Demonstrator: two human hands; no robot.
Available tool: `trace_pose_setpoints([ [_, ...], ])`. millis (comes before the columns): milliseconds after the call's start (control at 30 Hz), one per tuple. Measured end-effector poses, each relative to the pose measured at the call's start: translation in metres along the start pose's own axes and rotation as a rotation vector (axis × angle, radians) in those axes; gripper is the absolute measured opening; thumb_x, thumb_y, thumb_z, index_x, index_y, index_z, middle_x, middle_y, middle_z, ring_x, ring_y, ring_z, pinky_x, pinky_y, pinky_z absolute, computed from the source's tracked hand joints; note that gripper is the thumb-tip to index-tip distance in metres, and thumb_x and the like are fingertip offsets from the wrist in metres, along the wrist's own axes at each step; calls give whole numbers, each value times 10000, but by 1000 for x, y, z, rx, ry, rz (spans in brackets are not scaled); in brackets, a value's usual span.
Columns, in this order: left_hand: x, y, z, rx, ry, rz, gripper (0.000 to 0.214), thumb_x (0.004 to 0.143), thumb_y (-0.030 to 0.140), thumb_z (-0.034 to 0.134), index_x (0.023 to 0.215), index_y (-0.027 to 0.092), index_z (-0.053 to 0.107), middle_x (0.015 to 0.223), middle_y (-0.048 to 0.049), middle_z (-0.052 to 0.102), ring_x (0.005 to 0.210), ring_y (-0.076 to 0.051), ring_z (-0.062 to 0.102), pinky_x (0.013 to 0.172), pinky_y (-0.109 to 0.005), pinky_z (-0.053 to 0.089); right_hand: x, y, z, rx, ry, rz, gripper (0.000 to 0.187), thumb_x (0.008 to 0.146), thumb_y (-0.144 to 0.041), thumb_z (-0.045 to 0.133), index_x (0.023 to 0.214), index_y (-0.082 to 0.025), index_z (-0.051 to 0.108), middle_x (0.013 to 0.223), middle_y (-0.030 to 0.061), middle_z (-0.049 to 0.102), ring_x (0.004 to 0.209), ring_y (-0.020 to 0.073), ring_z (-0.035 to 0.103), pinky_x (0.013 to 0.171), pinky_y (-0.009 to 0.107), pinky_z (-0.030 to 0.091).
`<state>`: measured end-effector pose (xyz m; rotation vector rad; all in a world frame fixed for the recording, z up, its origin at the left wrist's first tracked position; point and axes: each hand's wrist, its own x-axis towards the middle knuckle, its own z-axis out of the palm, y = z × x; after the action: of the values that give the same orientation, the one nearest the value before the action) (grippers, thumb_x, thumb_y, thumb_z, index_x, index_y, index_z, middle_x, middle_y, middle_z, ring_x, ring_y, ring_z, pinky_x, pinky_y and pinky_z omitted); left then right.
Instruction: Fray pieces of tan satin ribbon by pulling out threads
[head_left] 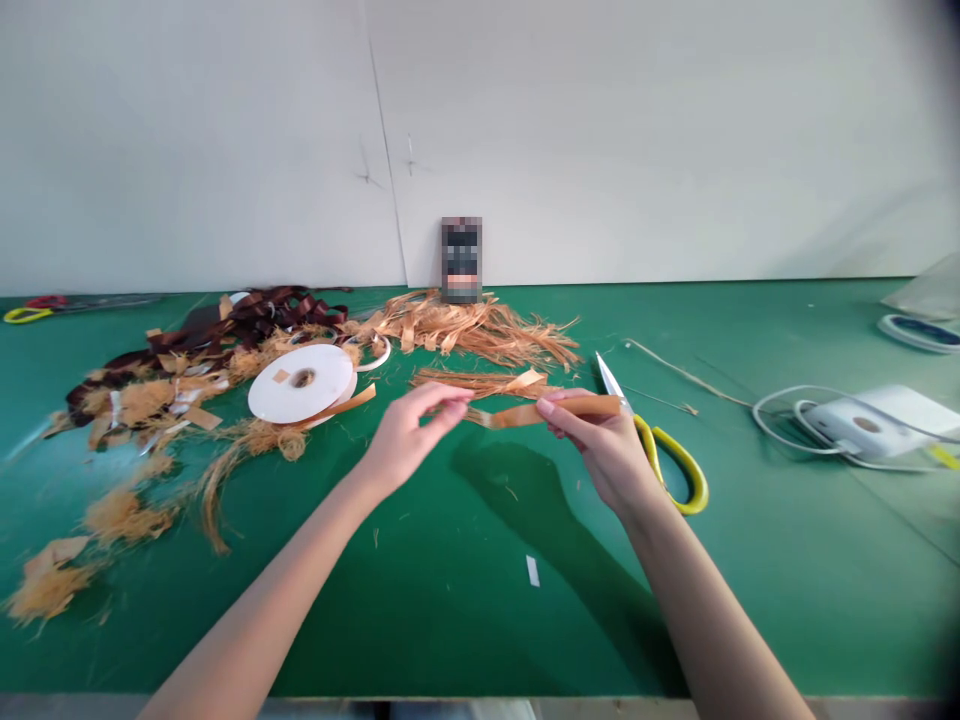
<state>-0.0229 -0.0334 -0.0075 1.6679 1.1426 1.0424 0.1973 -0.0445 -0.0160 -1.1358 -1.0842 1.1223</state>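
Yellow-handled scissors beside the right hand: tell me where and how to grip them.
Grip the yellow loops, probably from the near right: they lie nearer, the blades point away, and the right hand crowds their left.

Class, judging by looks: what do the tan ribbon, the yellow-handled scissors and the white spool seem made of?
Tan ribbon: likely woven fabric, satiny; soft sheen, loose threads at one end.
Yellow-handled scissors: shiny, silvery blade suggests metal; smooth handles look like plastic.
White spool: plastic or card; its smooth, plain face leaves this open.
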Motion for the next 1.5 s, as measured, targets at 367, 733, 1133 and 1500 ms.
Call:
trace_pose_setpoints([
  [367,16,37,14,-293,-113,-88,245,736,320,710,924,179,641,887,-40,701,838,-186,648,780,-313,485,27,-63,20,-62,-237,0,241,688,-401,757,817,-199,735,818,32,694,679,121,604,610,230,486],
  [733,34,57,-2,-452,66,-117,181,763,220,663,936,197,711,1018,-43,701,942,-186,631,823,-313,504,36,-83,41,-287,-558,111,283,723,-465,688,732,-189,746,729,38,708,690,152,631,633,269,505],
  [1133,30,72,-19,-269,-26,-141,404,684,220,729,1083,242,673,1042,-47,691,820,-192,652,765,-356,527,36,-91,33,-324,-598,113,106,721,-313,691,729,-238,765,734,14,725,718,159,650,661,272,498],
  [1500,25,78,-21,-245,-108,-157,549,669,218,752,1197,247,603,821,-43,714,821,-232,680,751,-362,532,33,-103,25,-380,-576,169,52,696,-270,705,692,-246,750,736,4,730,759,178,666,719,303,503],
])
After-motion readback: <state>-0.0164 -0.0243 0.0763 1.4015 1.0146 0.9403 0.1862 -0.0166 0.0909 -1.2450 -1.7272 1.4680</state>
